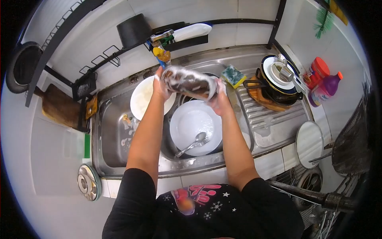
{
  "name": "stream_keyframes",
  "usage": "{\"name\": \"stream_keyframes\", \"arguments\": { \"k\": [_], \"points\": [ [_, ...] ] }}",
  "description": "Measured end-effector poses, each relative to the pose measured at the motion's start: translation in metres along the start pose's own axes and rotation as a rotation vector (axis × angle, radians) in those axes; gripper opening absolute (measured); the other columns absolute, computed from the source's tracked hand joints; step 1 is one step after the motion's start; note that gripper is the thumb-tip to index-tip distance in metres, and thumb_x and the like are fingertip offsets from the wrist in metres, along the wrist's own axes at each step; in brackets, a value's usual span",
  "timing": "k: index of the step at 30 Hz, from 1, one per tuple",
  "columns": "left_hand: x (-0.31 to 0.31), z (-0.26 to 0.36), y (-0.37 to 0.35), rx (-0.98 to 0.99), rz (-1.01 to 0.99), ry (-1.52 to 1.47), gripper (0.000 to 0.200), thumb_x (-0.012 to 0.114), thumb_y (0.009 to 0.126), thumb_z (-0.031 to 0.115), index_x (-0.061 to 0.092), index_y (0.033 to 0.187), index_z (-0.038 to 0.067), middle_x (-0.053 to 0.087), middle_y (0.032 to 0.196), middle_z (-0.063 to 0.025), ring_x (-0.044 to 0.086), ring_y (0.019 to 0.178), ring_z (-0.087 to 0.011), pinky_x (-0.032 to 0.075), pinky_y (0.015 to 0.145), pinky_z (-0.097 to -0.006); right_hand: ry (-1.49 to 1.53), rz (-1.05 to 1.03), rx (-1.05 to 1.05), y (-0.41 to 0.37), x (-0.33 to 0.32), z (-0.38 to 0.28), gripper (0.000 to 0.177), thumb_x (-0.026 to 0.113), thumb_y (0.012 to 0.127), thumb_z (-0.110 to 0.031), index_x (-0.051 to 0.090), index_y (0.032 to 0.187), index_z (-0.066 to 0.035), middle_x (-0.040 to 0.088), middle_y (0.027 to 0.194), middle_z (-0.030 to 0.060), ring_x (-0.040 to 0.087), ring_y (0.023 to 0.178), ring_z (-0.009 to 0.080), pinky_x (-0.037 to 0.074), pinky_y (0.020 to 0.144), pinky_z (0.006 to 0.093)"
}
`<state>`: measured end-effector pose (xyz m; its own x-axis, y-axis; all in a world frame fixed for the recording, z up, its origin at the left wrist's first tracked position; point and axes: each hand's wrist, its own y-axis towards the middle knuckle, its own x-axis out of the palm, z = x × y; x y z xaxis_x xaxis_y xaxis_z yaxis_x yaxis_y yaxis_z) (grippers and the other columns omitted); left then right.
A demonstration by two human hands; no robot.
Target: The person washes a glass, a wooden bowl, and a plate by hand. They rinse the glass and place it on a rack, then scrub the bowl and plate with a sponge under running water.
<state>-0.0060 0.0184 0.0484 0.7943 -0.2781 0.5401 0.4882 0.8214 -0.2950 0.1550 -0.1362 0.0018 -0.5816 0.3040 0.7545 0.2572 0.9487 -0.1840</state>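
Note:
Both of my hands hold a suds-covered brown vessel (189,83) over the sink, long and rounded; foam and blur hide its exact kind. My left hand (160,87) grips its left end, and my right hand (219,99) grips the right end. Below it in the right basin, a white plate (191,121) carries a spoon (200,137) and a fork (203,142). A white bowl (147,97) sits by my left forearm, partly hidden by it. Right of my right hand lies a yellow-green sponge (233,76).
Stacked plates and pans (278,79) stand on a wooden board on the drainboard (262,123). Beside them are a red-lidded tub (317,72) and a purple bottle (326,89). The faucet (161,53) rises behind the vessel. Food scraps (127,123) lie in the left basin. A rack (234,20) runs above.

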Motion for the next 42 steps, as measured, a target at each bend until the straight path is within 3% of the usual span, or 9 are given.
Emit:
{"name": "stream_keyframes", "arguments": {
  "k": [3, 10, 17, 20, 23, 27, 30, 33, 42],
  "points": [
    [-0.025, -0.012, 0.034, -0.219, 0.187, 0.228, 0.066, 0.039, 0.083, 0.064, 0.052, 0.118, 0.010, 0.058, 0.114, -0.0119, 0.055, 0.105, -0.0281, 0.039, 0.092, -0.0496, -0.123, 0.066, -0.440, 0.029, -0.020, 0.022, 0.064, 0.044, 0.088, -0.056, 0.037, 0.132, -0.010, 0.045, 0.129, 0.0088, 0.047, 0.115, 0.0212, 0.036, 0.098, 0.0378],
    [-0.030, -0.014, 0.046, -0.046, 0.214, 0.385, 0.073, 0.036, 0.085, 0.064, 0.049, 0.123, 0.003, 0.051, 0.124, -0.0189, 0.053, 0.107, -0.0358, 0.037, 0.095, -0.0429, 0.120, 0.316, -0.222, 0.012, -0.003, 0.023, 0.046, 0.053, 0.086, -0.043, 0.055, 0.110, -0.003, 0.056, 0.111, 0.0082, 0.054, 0.100, 0.0215, 0.041, 0.088, 0.0372],
    [0.041, -0.001, -0.030, 0.408, 0.353, 1.551, 0.051, 0.038, 0.089, 0.045, 0.053, 0.120, 0.007, 0.047, 0.126, -0.0213, 0.038, 0.121, -0.0407, 0.034, 0.094, -0.0535, 0.499, 0.174, -0.061, 0.021, 0.012, 0.064, 0.032, 0.042, 0.091, -0.033, 0.057, 0.106, -0.009, 0.060, 0.107, 0.0061, 0.057, 0.100, 0.0240, 0.045, 0.088, 0.0403],
    [0.035, -0.042, -0.032, 0.955, 0.464, 1.903, 0.047, 0.039, 0.091, 0.042, 0.053, 0.119, 0.007, 0.044, 0.130, -0.0181, 0.039, 0.122, -0.0347, 0.033, 0.091, -0.0591, 0.505, 0.204, 0.022, 0.019, 0.018, 0.072, 0.034, 0.038, 0.092, -0.034, 0.057, 0.107, -0.010, 0.060, 0.107, 0.0057, 0.057, 0.101, 0.0242, 0.045, 0.089, 0.0406],
    [0.032, -0.033, -0.039, 0.836, 0.205, 1.808, 0.052, 0.037, 0.090, 0.045, 0.048, 0.125, 0.008, 0.034, 0.138, -0.0167, 0.024, 0.131, -0.0355, 0.017, 0.098, -0.0655, 0.520, 0.146, 0.027, 0.027, 0.009, 0.081, 0.035, 0.035, 0.093, -0.033, 0.056, 0.109, -0.010, 0.059, 0.107, 0.0067, 0.056, 0.102, 0.0252, 0.045, 0.090, 0.0419],
    [0.036, -0.008, -0.023, 0.451, 0.430, 1.749, 0.049, 0.037, 0.090, 0.041, 0.047, 0.127, 0.011, 0.034, 0.139, -0.0156, 0.023, 0.132, -0.0347, 0.016, 0.100, -0.0635, 0.548, 0.029, 0.049, 0.036, 0.007, 0.097, 0.039, 0.031, 0.095, -0.034, 0.052, 0.117, -0.009, 0.056, 0.115, 0.0091, 0.054, 0.106, 0.0268, 0.043, 0.092, 0.0428],
    [0.042, -0.039, -0.036, 0.879, 0.343, 1.894, 0.040, 0.043, 0.088, 0.038, 0.054, 0.119, 0.014, 0.035, 0.138, -0.0154, 0.027, 0.129, -0.0363, 0.020, 0.097, -0.0667, 0.571, 0.020, 0.081, 0.029, 0.012, 0.093, 0.043, 0.027, 0.095, -0.035, 0.049, 0.121, -0.008, 0.054, 0.120, 0.0099, 0.052, 0.109, 0.0268, 0.042, 0.093, 0.0435],
    [0.054, -0.063, -0.073, 0.969, 0.029, 1.982, 0.039, 0.045, 0.088, 0.038, 0.055, 0.120, 0.018, 0.035, 0.139, -0.0138, 0.026, 0.130, -0.0361, 0.018, 0.098, -0.0666, 0.569, -0.032, 0.007, 0.014, 0.018, 0.092, 0.046, 0.024, 0.095, -0.037, 0.048, 0.123, -0.009, 0.052, 0.123, 0.0114, 0.051, 0.112, 0.0285, 0.040, 0.095, 0.0431],
    [-0.009, 0.006, -0.014, 0.435, 0.210, 1.669, 0.052, 0.038, 0.089, 0.050, 0.051, 0.124, 0.014, 0.046, 0.131, -0.0148, 0.044, 0.119, -0.0331, 0.033, 0.097, -0.0513, 0.532, 0.017, 0.148, 0.020, 0.017, 0.087, 0.048, 0.024, 0.095, -0.035, 0.046, 0.124, -0.003, 0.047, 0.129, 0.0146, 0.045, 0.118, 0.0304, 0.034, 0.101, 0.0440]
  ]
}}
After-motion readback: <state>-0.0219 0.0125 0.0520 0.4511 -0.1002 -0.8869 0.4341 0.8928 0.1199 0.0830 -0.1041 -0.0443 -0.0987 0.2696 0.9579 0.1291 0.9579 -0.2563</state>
